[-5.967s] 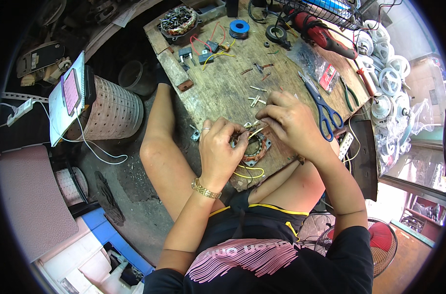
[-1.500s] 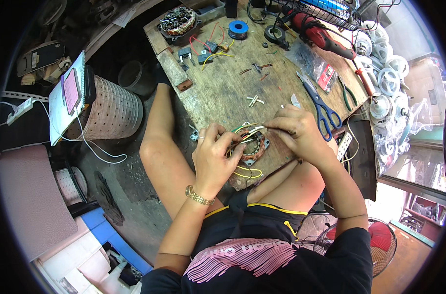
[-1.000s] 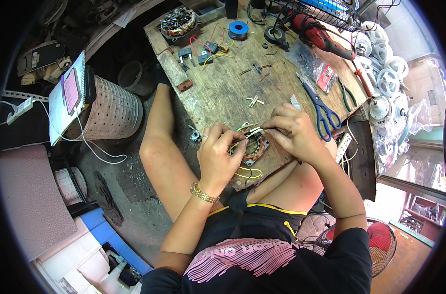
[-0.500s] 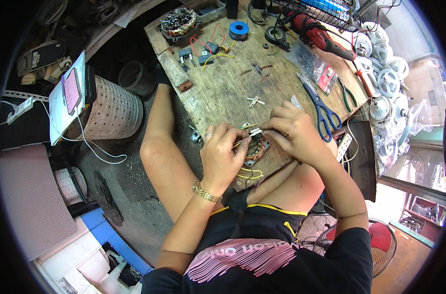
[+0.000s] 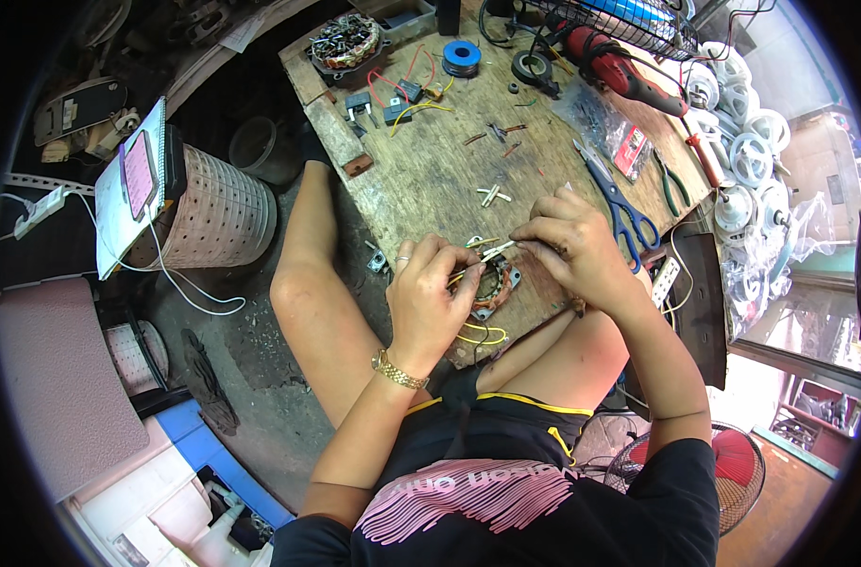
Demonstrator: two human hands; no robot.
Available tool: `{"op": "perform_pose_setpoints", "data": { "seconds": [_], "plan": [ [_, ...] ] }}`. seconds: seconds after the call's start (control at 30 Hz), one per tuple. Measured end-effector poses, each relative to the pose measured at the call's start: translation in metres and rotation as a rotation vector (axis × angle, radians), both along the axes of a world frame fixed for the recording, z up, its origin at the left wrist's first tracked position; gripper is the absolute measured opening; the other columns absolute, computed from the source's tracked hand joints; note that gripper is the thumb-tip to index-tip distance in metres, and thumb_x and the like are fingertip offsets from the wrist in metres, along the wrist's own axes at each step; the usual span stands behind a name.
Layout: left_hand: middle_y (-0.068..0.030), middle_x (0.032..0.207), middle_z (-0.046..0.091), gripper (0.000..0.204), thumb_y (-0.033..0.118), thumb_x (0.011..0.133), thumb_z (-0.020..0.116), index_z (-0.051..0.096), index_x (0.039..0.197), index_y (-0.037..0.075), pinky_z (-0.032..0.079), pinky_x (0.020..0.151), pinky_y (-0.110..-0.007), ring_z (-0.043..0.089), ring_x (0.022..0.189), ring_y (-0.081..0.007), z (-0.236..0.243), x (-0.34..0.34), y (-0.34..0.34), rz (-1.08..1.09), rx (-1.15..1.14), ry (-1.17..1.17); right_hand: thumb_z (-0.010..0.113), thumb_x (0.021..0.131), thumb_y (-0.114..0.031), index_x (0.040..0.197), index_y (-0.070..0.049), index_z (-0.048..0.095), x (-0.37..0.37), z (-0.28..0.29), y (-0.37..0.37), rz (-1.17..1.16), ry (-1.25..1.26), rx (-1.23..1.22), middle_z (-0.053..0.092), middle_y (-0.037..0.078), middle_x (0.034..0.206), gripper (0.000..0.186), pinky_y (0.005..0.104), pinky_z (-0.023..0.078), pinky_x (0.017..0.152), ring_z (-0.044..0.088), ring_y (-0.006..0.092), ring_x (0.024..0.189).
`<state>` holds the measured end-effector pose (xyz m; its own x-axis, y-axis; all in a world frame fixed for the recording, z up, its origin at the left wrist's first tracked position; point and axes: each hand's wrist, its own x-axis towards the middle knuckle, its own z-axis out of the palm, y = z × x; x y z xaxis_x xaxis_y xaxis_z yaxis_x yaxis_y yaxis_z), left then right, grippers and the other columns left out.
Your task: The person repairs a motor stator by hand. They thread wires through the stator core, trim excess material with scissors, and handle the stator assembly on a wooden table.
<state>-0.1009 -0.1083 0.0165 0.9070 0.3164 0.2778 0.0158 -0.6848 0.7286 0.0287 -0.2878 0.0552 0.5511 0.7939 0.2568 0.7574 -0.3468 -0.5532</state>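
Workshop corner: wood bench (image 5: 416,184) over a dark floor (image 5: 260,387), bin (image 5: 218,213) off to the left with a notebook (image 5: 119,222) and phone (image 5: 138,175) by it. Stator (image 5: 492,302) sits at the near edge of the bench, in front of the person, partly behind the left hand. Yellow wire (image 5: 484,327) loops out on its near side.

Left hand (image 5: 430,283): thumb and fingers pinched on leads at the stator's left side; exact contact hidden by the fingers. Right hand (image 5: 568,241): fingertips closed on the right end of a white sleeve (image 5: 499,250), which lies across the gap between both hands, above the stator.

Loose sleeves (image 5: 493,196) lie crossed on the wood beyond. Scissors (image 5: 608,185) right of those, pliers (image 5: 664,168) farther right. Far side: capacitors (image 5: 398,111) with red and yellow leads, blue spool (image 5: 461,59), tape roll (image 5: 519,68), second stator (image 5: 344,45) at the far left corner. Red power tool (image 5: 612,64) far right.
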Motion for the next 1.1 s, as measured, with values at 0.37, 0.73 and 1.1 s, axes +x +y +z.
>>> {"op": "perform_pose_setpoints", "data": {
  "seconds": [0.37,0.73,1.1],
  "plan": [
    [-0.0065,0.084,0.063,0.012,0.009,0.078,0.08,0.071,0.086,0.007,0.049,0.073,-0.04,0.058,0.083,-0.028,0.0,0.003,-0.002,-0.017,0.023,0.0,0.078,0.078,-0.013,0.088,-0.006,0.073,-0.001,-0.003,0.003,0.048,-0.054,-0.069,0.062,0.008,0.086,0.013,0.0421,0.052,0.074,0.06,0.0304,0.086],
    [-0.0004,0.089,0.061,0.013,0.016,0.078,0.08,0.072,0.089,0.013,0.052,0.064,-0.039,0.058,0.085,-0.0253,0.005,-0.009,0.0,0.025,0.213,0.046,0.078,0.078,-0.017,0.088,-0.01,0.074,-0.013,-0.01,0.001,-0.023,-0.065,-0.082,0.061,0.003,0.091,0.013,0.0392,0.052,0.071,0.058,0.026,0.087],
    [-0.0029,0.086,0.063,0.013,0.009,0.075,0.08,0.069,0.081,0.011,0.051,0.07,-0.039,0.059,0.084,-0.0272,-0.003,-0.003,-0.006,0.043,0.155,-0.029,0.081,0.073,-0.013,0.09,-0.011,0.077,-0.016,-0.021,0.006,-0.02,-0.082,-0.014,0.061,0.005,0.088,0.018,0.0392,0.049,0.067,0.057,0.0262,0.083]
  ]
}}
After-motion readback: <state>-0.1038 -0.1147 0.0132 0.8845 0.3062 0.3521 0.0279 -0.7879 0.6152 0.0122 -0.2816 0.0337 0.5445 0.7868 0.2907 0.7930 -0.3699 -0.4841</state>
